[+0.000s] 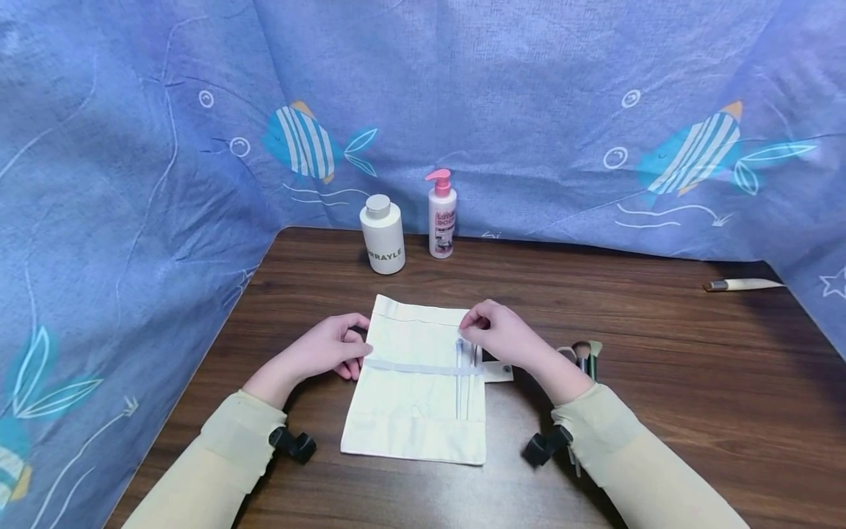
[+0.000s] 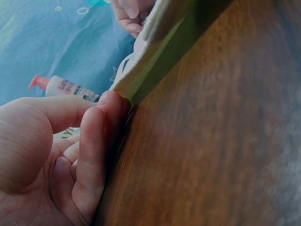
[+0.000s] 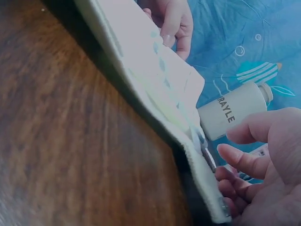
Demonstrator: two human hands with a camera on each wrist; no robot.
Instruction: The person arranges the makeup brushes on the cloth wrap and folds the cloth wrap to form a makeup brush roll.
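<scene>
Right now, a white cloth pouch [image 1: 403, 400] lies flat on the brown wooden table [image 1: 661, 411], between the person's two forearms, and serves as the landmark for everything else. At its left edge, the left hand [image 1: 335, 345] pinches the fabric, thumb over the top; the left wrist view shows the fingertips touching that edge. Over its far right corner hovers the right hand [image 1: 497, 334], fingers bent; the right wrist view shows a gap between thumb and index finger with nothing held in it, while the lower fingers sit close against the pouch's edge, and whether they touch it I cannot tell.

Across the pouch's middle runs a grey elastic band [image 1: 410, 367]. Toward its right side, two slim brushes [image 1: 459, 389] lie side by side under the band, their upper ends just below the right hand. From its right edge sticks out a small tab [image 1: 497, 372]. Further right of the pouch, partly hidden by the right forearm, rest several makeup brushes [image 1: 581, 351].

Beyond the pouch's far edge stand a white bottle [image 1: 383, 239] and, just beside it, a pink-topped pump bottle [image 1: 442, 220]. Well right of the pouch lies a pale-handled brush [image 1: 747, 284].
</scene>
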